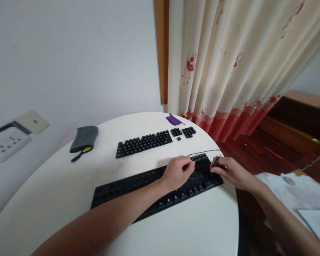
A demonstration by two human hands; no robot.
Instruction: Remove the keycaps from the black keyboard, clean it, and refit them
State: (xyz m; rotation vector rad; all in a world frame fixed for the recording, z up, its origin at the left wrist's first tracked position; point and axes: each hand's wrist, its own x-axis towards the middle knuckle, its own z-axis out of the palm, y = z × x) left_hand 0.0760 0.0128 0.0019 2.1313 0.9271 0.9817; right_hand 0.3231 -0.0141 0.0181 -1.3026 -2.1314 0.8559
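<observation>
White table (56,185), keyboard (149,176), floral curtain (224,60), reddish floor (252,149)

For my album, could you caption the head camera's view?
Left hand and right hand at a black keyboard on a white table, keycaps laid out beyond.

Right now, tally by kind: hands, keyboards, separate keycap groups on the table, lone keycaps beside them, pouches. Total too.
Hands: 2 (left hand, right hand)
Keyboard: 1
Keycap groups: 3 (large block, middle block, right block)
Lone keycap: 1
Grey pouch: 1
Total: 8
</observation>
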